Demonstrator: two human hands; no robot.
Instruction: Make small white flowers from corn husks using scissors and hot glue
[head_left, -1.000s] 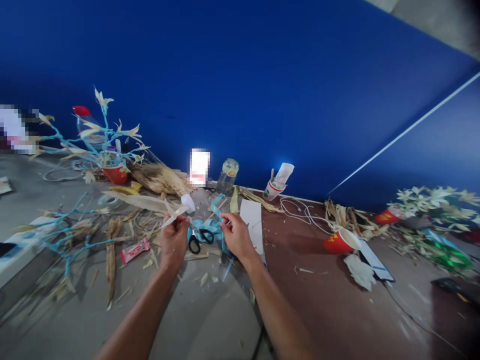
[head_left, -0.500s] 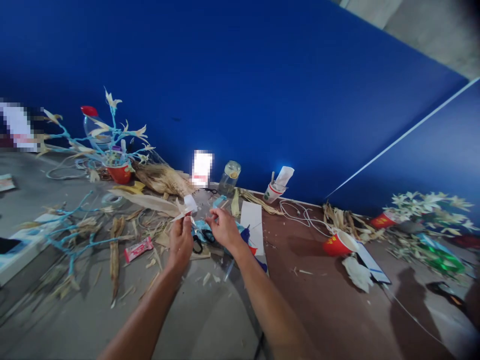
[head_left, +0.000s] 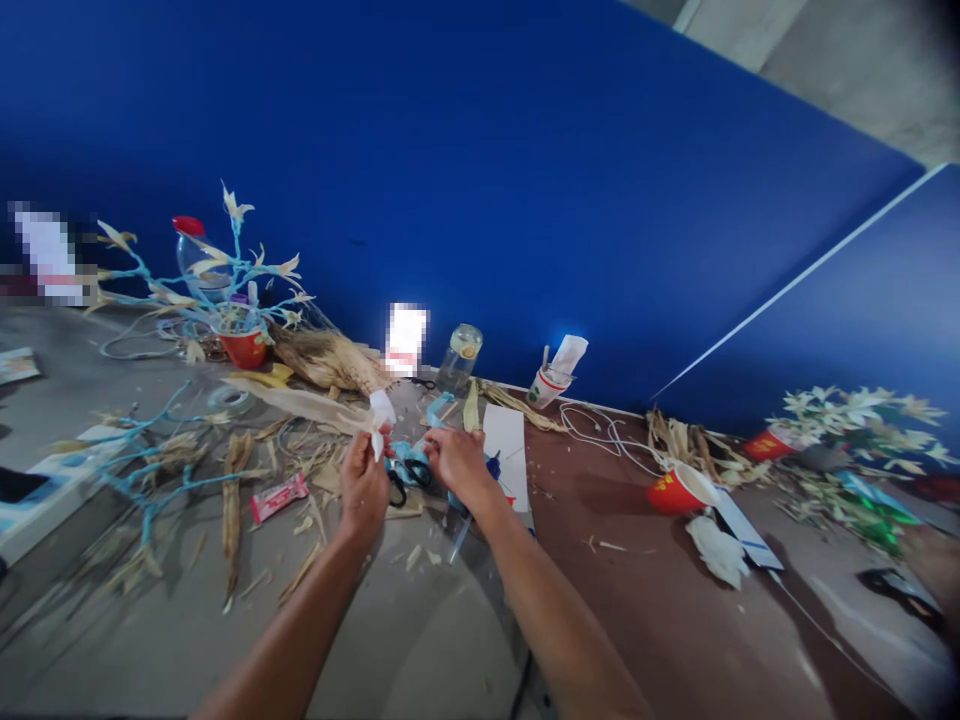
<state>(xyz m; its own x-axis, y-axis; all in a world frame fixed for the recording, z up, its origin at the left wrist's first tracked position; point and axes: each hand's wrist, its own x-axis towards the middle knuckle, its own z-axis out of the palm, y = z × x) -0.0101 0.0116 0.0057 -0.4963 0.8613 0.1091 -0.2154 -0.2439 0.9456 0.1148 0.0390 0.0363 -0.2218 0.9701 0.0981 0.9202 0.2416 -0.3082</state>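
Observation:
My left hand is closed, its thumb and fingertips pinching a pale flower of dried husk petals. To its right, my right hand has its fingers drawn together beside some light blue strips; whether anything sits in them I cannot make out. Black-handled scissors lie between the two hands, partly over crumpled light blue material. A long pale husk stretches behind my left hand. Left of that hand lies a pink-and-white wrapped packet among husk scraps.
A blue-stemmed husk-flower plant stands in a red cup at left, with loose blue branches before it. A glass jar, white cup and red paper cup stand further right. Another person's hand shows at the right edge.
The flower in my left hand has turned, and its petals look less spread. My right hand has shifted slightly right and down. Another person's hand has appeared at the right edge.

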